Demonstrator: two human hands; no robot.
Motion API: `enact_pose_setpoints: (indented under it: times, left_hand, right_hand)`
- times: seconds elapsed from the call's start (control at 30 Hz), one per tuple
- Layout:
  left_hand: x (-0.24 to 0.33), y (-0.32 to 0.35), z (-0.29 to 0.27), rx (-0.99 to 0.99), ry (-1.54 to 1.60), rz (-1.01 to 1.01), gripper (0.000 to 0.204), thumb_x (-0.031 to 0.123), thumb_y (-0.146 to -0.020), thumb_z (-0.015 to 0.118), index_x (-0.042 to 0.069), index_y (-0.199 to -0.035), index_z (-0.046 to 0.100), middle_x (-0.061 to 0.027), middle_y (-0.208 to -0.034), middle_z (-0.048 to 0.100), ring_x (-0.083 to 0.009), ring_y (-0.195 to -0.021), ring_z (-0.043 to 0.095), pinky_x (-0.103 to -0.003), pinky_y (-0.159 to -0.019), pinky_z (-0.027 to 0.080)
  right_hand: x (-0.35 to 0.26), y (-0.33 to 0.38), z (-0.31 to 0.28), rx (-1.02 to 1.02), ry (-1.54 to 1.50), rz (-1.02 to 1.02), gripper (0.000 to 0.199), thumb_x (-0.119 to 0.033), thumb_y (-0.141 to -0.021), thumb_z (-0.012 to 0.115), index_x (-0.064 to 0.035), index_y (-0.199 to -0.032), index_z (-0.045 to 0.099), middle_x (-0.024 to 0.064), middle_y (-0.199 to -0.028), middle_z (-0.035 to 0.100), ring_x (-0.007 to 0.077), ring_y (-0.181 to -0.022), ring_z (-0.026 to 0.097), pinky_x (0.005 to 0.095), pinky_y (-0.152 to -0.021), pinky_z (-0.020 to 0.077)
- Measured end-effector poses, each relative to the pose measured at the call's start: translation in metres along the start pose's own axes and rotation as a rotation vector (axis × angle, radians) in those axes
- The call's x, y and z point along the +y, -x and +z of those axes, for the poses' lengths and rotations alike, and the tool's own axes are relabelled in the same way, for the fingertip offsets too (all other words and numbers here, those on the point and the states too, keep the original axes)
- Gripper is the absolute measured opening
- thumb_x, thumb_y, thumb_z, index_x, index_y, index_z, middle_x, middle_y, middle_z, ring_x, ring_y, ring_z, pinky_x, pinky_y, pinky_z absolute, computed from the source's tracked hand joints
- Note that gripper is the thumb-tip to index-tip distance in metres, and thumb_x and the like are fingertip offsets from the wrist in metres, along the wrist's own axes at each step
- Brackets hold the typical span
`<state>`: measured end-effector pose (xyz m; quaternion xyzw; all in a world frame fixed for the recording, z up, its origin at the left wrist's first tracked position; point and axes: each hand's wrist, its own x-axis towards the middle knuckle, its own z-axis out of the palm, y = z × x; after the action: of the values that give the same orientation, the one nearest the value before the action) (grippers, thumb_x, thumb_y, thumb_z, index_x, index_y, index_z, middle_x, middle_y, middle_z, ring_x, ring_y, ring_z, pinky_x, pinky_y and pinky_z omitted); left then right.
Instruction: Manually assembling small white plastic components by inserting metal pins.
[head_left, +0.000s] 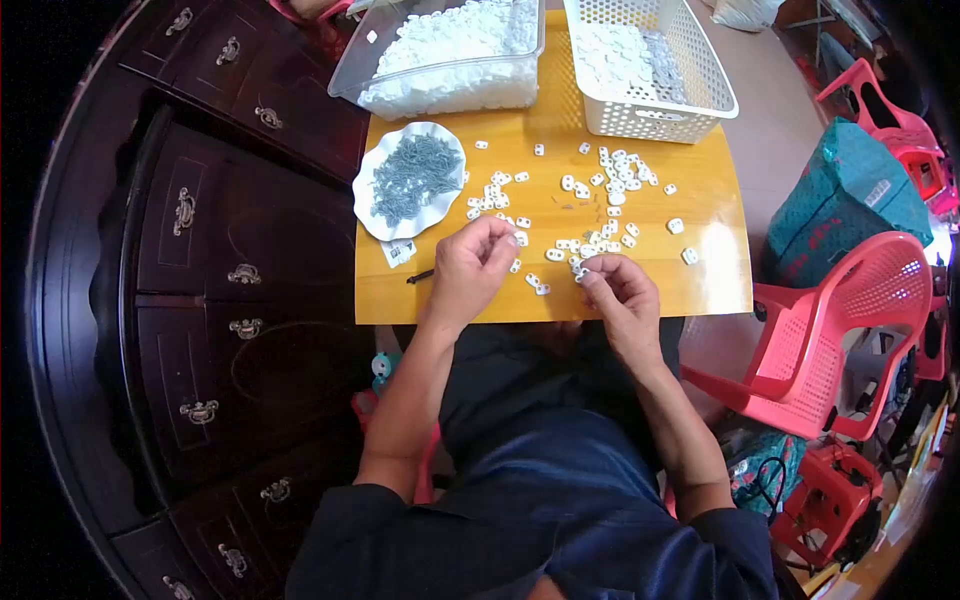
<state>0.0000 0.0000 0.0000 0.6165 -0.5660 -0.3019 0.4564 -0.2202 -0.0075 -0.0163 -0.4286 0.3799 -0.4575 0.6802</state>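
Note:
My left hand (470, 268) is over the near left part of the yellow table, thumb and forefinger pinched together. A small white plastic piece (520, 239) sits right at those fingertips; whether it is gripped or lies beneath cannot be made out. My right hand (624, 298), near the table's front edge, pinches a small white two-holed plastic piece (578, 270) between thumb and forefinger. Many similar white pieces (615, 170) lie loose between and beyond the hands. Left of them, a white scalloped dish (362, 190) holds a heap of thin dark grey pins (412, 178).
At the back stand a clear plastic bin (345, 85) of white pieces and a perforated cream basket (655, 120) of white and grey ones. A dark wooden cabinet (240, 240) flanks the left. To the right are a pink plastic chair (790, 370) and a teal bag (835, 200).

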Motion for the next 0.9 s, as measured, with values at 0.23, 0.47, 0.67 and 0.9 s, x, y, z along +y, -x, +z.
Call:
enact_pose_setpoints:
  times: [0.23,0.47,0.67,0.9]
  left_hand:
    - [0.019,0.013,0.016,-0.151,0.551,-0.282,0.011,0.005,-0.098,0.060,0.000,-0.106,0.065,-0.0019,-0.080,0.067,-0.0027,-0.062,0.055,-0.019,-0.055,0.045]
    - [0.022,0.018,0.026,-0.151,0.553,-0.264,0.019,0.004,-0.099,0.056,0.001,-0.114,0.067,0.0000,-0.080,0.066,-0.0016,-0.062,0.053,-0.018,-0.056,0.045]
    - [0.021,0.021,0.028,-0.156,0.476,-0.280,0.016,0.004,-0.099,0.055,0.001,-0.111,0.067,0.0003,-0.081,0.067,-0.0011,-0.067,0.055,-0.018,-0.060,0.046]
    - [0.022,0.023,0.030,-0.184,0.519,-0.245,0.017,0.003,-0.098,0.058,0.000,-0.113,0.065,-0.0013,-0.084,0.069,-0.0024,-0.069,0.058,-0.020,-0.061,0.048]
  right_hand:
    - [0.000,0.001,0.002,0.001,0.015,0.018,0.012,-0.008,-0.100,0.066,-0.0018,-0.110,0.066,-0.0009,-0.096,0.067,0.0052,-0.079,0.059,0.0202,-0.073,0.0494]
    - [0.001,0.003,0.002,-0.004,0.003,0.030,0.014,-0.008,-0.100,0.065,-0.0022,-0.112,0.065,-0.0012,-0.097,0.068,0.0043,-0.079,0.061,0.0194,-0.073,0.0514]
    - [0.000,0.004,0.001,0.003,0.032,0.053,0.013,-0.008,-0.100,0.064,-0.0021,-0.112,0.065,-0.0012,-0.094,0.068,0.0042,-0.077,0.061,0.0193,-0.071,0.0518]
    - [0.001,0.004,0.001,0.012,0.022,0.058,0.011,-0.007,-0.100,0.064,-0.0019,-0.110,0.065,-0.0012,-0.093,0.068,0.0037,-0.077,0.061,0.0185,-0.069,0.0509]
